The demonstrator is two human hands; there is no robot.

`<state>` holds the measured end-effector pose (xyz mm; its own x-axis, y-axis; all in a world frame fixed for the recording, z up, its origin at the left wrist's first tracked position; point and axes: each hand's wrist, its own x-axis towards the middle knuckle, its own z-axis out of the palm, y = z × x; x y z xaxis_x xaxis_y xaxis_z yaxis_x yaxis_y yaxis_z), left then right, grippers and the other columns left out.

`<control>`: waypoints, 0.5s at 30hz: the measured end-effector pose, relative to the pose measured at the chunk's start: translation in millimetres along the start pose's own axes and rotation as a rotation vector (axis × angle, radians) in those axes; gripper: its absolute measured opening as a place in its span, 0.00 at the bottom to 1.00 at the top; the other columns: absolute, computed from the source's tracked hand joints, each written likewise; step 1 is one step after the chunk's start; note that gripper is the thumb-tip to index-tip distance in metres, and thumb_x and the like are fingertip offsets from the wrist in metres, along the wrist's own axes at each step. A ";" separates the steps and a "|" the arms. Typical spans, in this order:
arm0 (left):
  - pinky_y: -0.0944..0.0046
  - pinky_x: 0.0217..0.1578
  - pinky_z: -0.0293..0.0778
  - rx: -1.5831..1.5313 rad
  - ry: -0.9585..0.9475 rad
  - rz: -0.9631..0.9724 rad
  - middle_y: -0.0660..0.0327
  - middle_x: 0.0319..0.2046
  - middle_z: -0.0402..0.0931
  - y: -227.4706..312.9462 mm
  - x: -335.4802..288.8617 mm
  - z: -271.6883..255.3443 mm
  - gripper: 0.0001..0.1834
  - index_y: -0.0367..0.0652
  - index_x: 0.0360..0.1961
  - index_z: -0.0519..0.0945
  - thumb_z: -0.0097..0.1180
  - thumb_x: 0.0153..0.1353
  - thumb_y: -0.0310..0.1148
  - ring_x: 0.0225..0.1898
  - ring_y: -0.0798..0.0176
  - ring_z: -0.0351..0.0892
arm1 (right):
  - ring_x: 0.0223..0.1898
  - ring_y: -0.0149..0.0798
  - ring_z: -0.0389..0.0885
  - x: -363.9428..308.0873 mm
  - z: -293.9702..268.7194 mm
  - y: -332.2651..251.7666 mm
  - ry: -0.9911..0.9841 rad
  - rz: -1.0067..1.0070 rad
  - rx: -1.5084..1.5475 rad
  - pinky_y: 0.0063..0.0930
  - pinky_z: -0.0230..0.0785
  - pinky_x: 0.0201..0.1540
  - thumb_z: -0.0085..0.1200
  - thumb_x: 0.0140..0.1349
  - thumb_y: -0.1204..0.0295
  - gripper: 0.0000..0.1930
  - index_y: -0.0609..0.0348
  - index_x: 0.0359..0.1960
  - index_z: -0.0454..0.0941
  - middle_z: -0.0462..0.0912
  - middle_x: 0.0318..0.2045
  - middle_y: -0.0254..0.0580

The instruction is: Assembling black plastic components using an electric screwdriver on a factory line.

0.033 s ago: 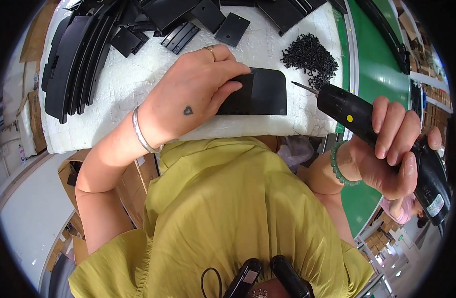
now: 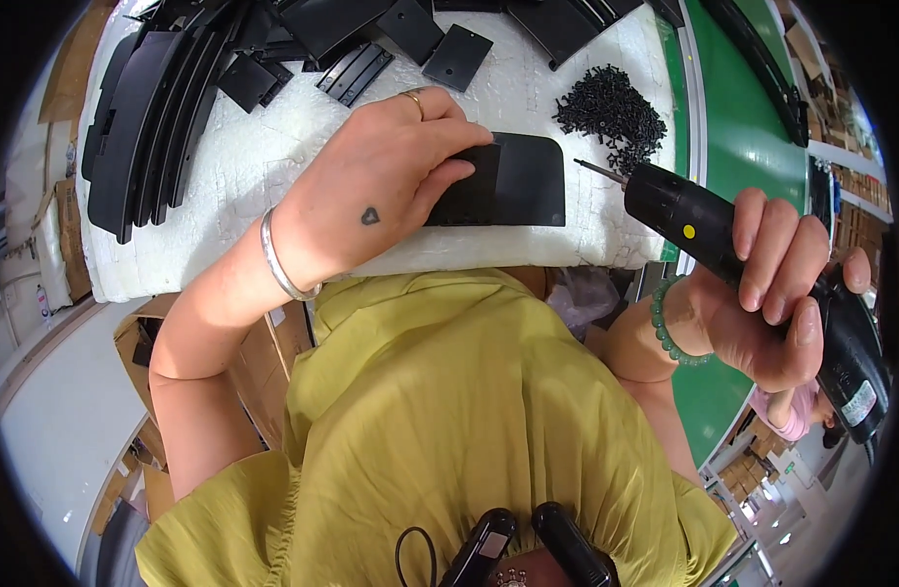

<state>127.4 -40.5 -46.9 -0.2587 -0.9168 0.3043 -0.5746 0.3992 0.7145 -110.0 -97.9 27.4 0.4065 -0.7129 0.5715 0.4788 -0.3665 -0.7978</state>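
My left hand [image 2: 376,181] is closed on a flat black plastic panel [image 2: 531,183] with rounded corners, which lies on the white foam-like work surface [image 2: 273,137]. The hand covers the panel's left part, and the thumb and forefinger are bent over it. In my right hand [image 2: 777,284] is a black electric screwdriver [image 2: 679,217], with fingers wrapped round its body. Its thin bit points left, raised and apart from the panel's right edge. A heap of small black screws [image 2: 611,110] lies behind the bit.
Long curved black strips [image 2: 156,127] stand stacked at the far left. Several black plastic parts [image 2: 457,59] lie along the back. A green tabletop [image 2: 738,108] borders the work surface on the right. Another person's pink sleeve [image 2: 794,416] shows at the lower right.
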 end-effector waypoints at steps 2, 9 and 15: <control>0.65 0.27 0.68 -0.027 -0.018 -0.011 0.56 0.31 0.73 -2.2 -0.1 -1.3 0.13 0.39 0.36 0.78 0.58 0.47 0.20 0.26 0.56 0.72 | 0.15 0.21 0.63 0.1 1.7 0.3 0.030 -0.002 -0.013 0.20 0.54 0.29 0.46 0.45 0.69 0.18 0.49 0.42 0.69 0.65 0.15 0.23; 0.65 0.26 0.68 -0.068 -0.050 -0.065 0.57 0.32 0.72 -0.8 -3.5 -1.1 0.13 0.39 0.36 0.78 0.58 0.46 0.19 0.25 0.57 0.72 | 0.15 0.21 0.63 -0.3 0.6 0.5 0.022 -0.013 -0.027 0.19 0.53 0.29 0.46 0.45 0.70 0.18 0.49 0.42 0.68 0.65 0.14 0.23; 0.62 0.38 0.66 0.115 -0.107 -0.099 0.58 0.32 0.71 9.3 -2.7 -4.9 0.20 0.43 0.44 0.74 0.58 0.46 0.24 0.35 0.54 0.68 | 0.15 0.20 0.62 1.6 7.4 1.0 0.012 -0.015 0.008 0.18 0.53 0.28 0.46 0.46 0.70 0.19 0.49 0.43 0.68 0.66 0.15 0.22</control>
<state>126.5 -34.3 -38.0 -0.2735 -0.9479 0.1630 -0.6850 0.3110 0.6588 -103.2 -95.0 28.9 0.3901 -0.7145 0.5808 0.4911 -0.3721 -0.7876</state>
